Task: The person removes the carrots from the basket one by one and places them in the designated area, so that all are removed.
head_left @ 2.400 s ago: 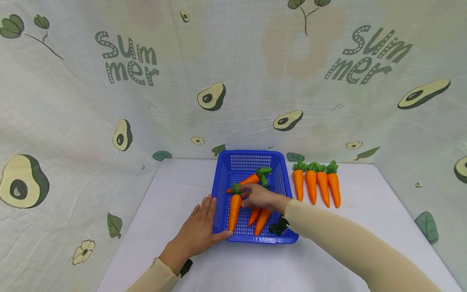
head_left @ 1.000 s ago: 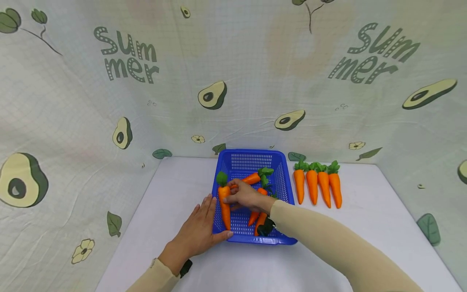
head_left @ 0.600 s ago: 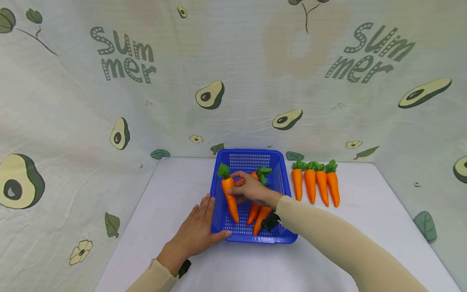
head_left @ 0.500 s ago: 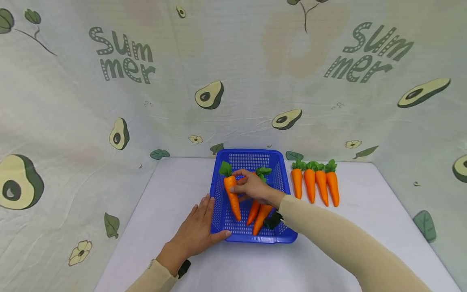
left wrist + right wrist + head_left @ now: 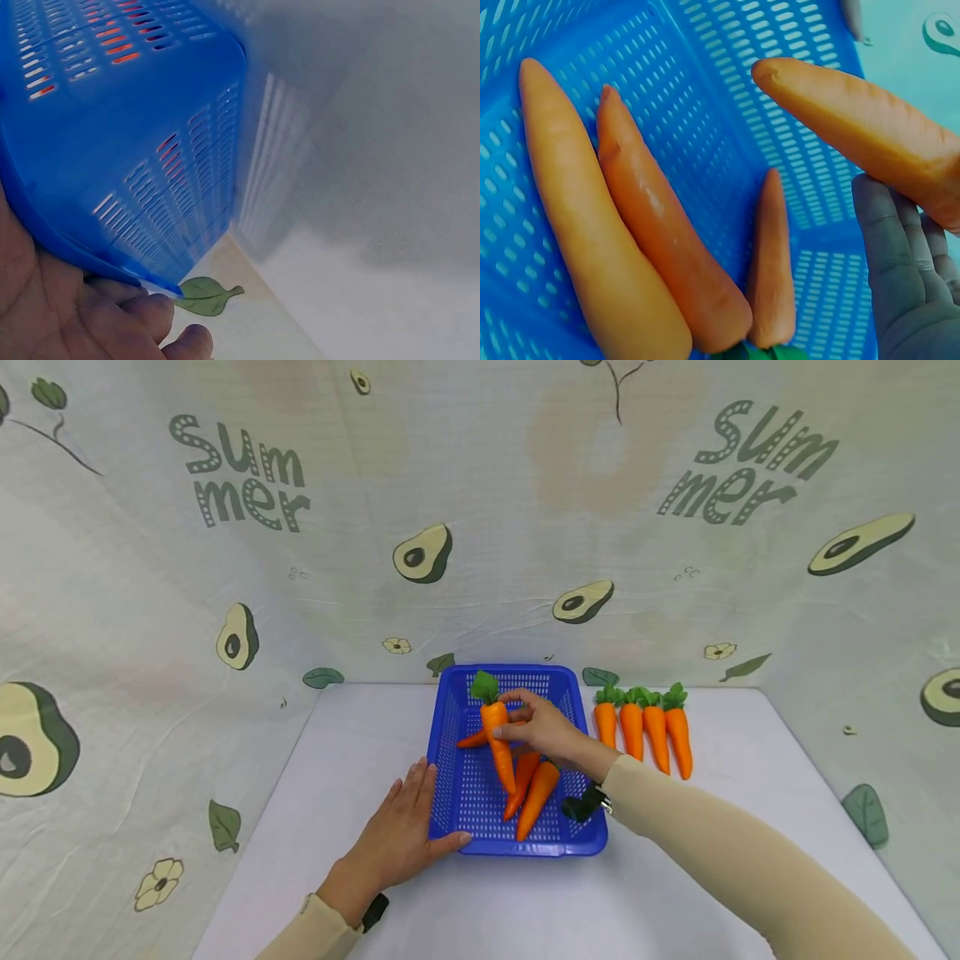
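Note:
My right hand pinches an orange carrot with a green leafy top near its thick end, holding it raised over the blue basket. In the right wrist view the held carrot hangs above the basket floor, its tip apart from the other carrots. Three more lie inside: a front carrot, a thinner carrot beside it, and a rear carrot partly hidden behind the held one. My left hand, fingers extended, rests against the basket's left rim, its thumb at the front left corner.
Several carrots with leafy tops lie side by side on the white table, right of the basket. A patterned cloth rises behind the table and along both sides.
My right hand first took hold of the carrot at the basket's left side, then lifted it and moved it rightward and toward the back. The left hand has stayed at the rim.

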`<state>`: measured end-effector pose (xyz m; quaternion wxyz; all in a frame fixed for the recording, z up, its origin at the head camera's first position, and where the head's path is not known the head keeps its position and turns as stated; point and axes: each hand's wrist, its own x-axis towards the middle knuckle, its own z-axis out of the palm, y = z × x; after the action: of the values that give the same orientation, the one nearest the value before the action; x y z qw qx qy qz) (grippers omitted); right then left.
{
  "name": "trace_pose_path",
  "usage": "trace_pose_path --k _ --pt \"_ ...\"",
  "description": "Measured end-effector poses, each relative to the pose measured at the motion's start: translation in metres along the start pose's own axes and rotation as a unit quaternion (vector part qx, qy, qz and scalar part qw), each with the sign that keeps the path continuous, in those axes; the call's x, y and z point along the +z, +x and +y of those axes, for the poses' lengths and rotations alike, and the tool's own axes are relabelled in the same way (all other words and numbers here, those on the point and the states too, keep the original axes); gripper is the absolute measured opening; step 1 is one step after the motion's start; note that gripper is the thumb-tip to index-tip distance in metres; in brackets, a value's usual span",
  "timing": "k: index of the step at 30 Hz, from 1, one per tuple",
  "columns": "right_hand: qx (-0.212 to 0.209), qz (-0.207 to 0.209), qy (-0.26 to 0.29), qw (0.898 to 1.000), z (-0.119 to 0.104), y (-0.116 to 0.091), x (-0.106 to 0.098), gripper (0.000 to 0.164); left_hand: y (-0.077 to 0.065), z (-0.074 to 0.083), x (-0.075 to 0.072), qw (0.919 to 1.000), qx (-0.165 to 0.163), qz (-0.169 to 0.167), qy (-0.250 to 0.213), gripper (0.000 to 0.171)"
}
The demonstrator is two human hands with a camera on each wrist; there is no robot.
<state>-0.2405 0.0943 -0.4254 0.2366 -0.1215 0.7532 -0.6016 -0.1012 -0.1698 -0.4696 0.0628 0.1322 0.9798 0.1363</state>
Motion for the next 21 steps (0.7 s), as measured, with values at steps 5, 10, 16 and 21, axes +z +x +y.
trace_pose_path --k 5,10,16,21 --pt "-0.004 0.021 0.003 1.000 -0.002 -0.008 -0.014 0.063 0.000 0.001 -0.001 1.0000 -0.001 -0.003 -0.004 0.121" --pt "-0.018 0.035 0.016 0.999 -0.004 -0.018 -0.029 0.063 0.001 0.001 -0.001 0.9999 -0.008 -0.008 -0.002 0.122" --pt "-0.031 0.054 0.033 0.998 -0.005 -0.034 -0.050 0.060 0.001 0.003 -0.001 0.9999 -0.012 -0.012 -0.003 0.122" --pt "-0.031 0.075 0.025 0.996 -0.004 -0.047 -0.069 0.064 0.000 0.005 -0.002 0.9998 -0.016 -0.012 -0.004 0.121"
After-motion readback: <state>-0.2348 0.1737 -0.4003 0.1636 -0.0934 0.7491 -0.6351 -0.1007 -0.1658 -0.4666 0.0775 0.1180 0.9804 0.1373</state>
